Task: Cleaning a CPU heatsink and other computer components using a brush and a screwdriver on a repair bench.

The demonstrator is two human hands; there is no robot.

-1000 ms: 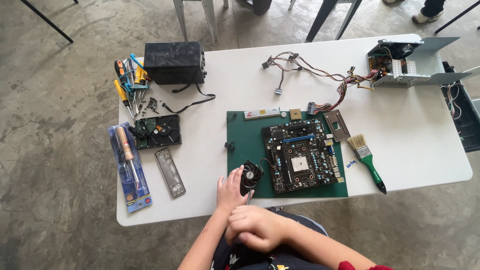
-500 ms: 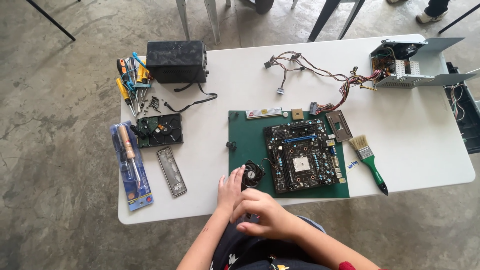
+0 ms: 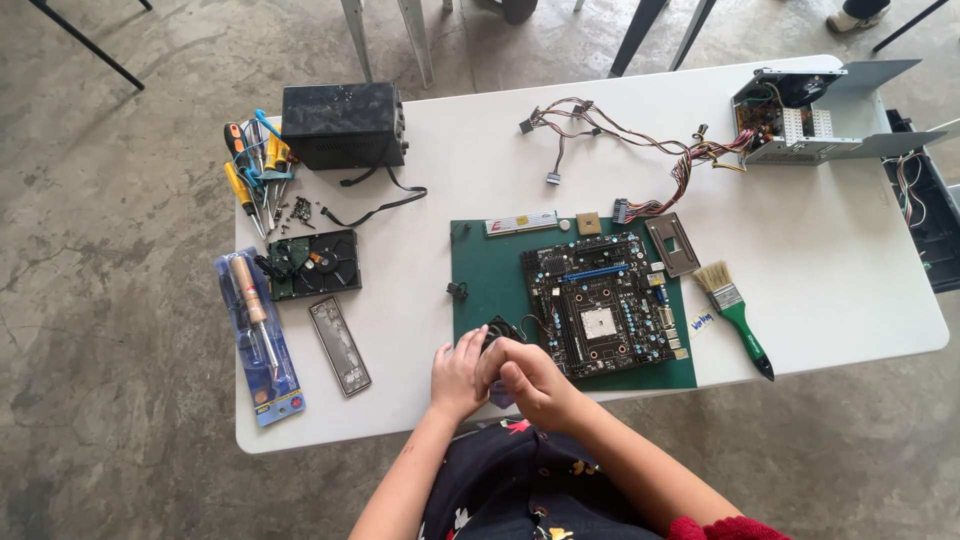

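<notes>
My left hand (image 3: 457,377) and my right hand (image 3: 528,378) meet at the near edge of the white rectangular worktop (image 3: 500,150), both closed around a small round black cooling fan (image 3: 497,332) that sits on the near left corner of the dark green cutting mat (image 3: 490,270). My left fingers curl against the fan's left side; my right hand covers its front, so only the fan's top edge shows above my knuckles. A thin wire runs from the fan toward the black square motherboard (image 3: 603,305), which lies flat on the mat just to the right of my hands.

Along the mat's far edge lie a white memory stick (image 3: 521,223) and a small square tan processor chip (image 3: 588,222). A green-handled paintbrush (image 3: 738,316) rests on the worktop just beyond the mat's right edge. Further back, a bundle of coloured cables (image 3: 640,150) trails from an open grey metal power supply box (image 3: 810,115) at the far right corner.

To my left sit an opened black hard drive (image 3: 312,264), a narrow grey metal port plate (image 3: 340,346), a wooden-handled screwdriver in a blue blister pack (image 3: 258,335), a cluster of yellow-and-blue screwdrivers (image 3: 255,160), and a black rectangular box (image 3: 343,124).
</notes>
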